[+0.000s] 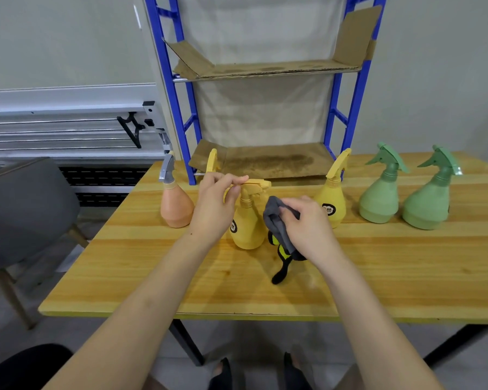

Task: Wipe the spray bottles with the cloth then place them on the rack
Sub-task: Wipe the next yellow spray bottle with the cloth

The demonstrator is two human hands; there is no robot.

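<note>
The yellow spray bottle (245, 226) stands upright on the wooden table (378, 277), toward its middle, and everything else is easiest placed from it. The person's left hand (216, 205) reaches over its top, thumb and forefinger pinched on the yellow trigger head while the other fingers curl loosely behind. Just to the bottle's right, the right hand (304, 223) has its fingers closed round a bunched grey cloth (276, 220), which is held against or very close to the bottle's side; I cannot tell whether it actually touches. A yellow and black end of the cloth hangs down below that hand to the table. To the bottle's left stands a peach spray bottle (176, 206) with a grey head. Behind the left hand another yellow trigger head (212, 160) pokes up, its body hidden. To the right of the held bottle, past the cloth, is a second yellow bottle (333, 201), and further right two green spray bottles (381, 198) (428, 204) side by side. Behind the bottle, at the table's far edge, rises the blue rack (358, 88), its two shelves lined with stained cardboard (268, 70). Off to the bottle's left, beyond the table edge, sits a grey chair (26, 209).
</note>
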